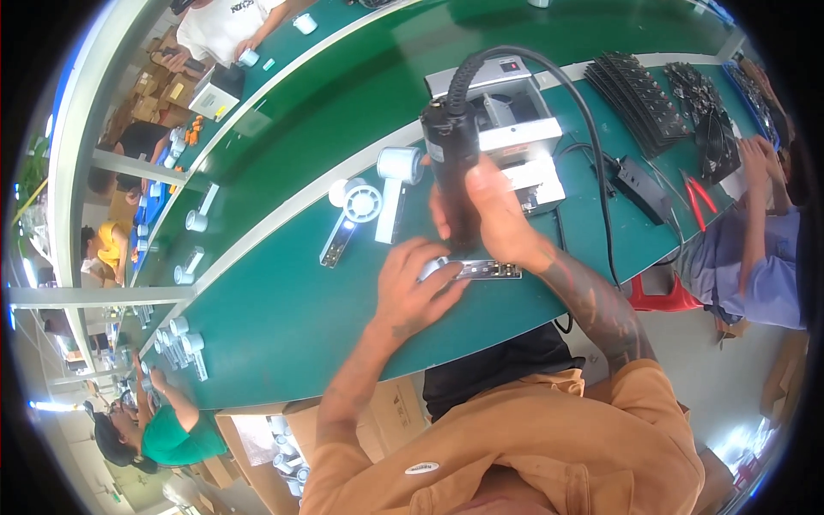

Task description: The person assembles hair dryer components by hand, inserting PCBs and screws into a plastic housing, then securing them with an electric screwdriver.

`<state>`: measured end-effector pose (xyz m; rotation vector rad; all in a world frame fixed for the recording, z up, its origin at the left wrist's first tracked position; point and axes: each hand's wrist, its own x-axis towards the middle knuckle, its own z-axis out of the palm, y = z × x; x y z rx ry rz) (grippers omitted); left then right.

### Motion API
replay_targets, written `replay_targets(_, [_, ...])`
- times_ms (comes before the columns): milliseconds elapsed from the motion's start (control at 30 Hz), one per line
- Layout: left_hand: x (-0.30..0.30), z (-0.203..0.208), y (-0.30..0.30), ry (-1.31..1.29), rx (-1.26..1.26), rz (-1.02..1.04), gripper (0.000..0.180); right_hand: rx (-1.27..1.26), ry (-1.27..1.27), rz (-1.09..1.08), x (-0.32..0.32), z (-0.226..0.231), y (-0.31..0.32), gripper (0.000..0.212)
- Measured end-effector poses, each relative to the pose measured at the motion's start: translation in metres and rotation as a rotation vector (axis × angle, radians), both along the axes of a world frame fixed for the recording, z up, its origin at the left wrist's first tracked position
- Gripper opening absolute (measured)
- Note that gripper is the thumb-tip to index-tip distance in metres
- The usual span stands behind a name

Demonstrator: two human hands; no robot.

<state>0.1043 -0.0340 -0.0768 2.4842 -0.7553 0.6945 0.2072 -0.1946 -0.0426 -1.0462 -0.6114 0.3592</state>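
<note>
My right hand is wrapped round a black electric screwdriver, held upright with its cord leaving the top. Its lower tip is over a light-blue part with a flat arm, on which small electronic components show. My left hand has its fingers curled over the round end of that part, pressing it to the green bench. The tool's very tip is hidden behind my left fingers. Just beyond lie two similar parts, one with a spoked round head and one with a cup-like head.
A grey machine stands behind the screwdriver. To the right are a power strip, red-handled pliers, stacked black strips and a co-worker's arm. A green conveyor runs beyond; a co-worker in green sits left.
</note>
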Motion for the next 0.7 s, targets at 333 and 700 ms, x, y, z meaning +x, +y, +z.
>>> replay_targets(333, [0.0052,-0.0015,-0.0032,0.056,-0.079,-0.018,0.024,0.030,-0.009,-0.006,-0.0004,-0.0015,-0.0038,0.069])
replay_targets(700, [0.0035,-0.0013,0.0013,0.100,-0.106,0.005,0.018,-0.010,0.008,0.021,-0.0014,-0.0001,-0.0018,0.067])
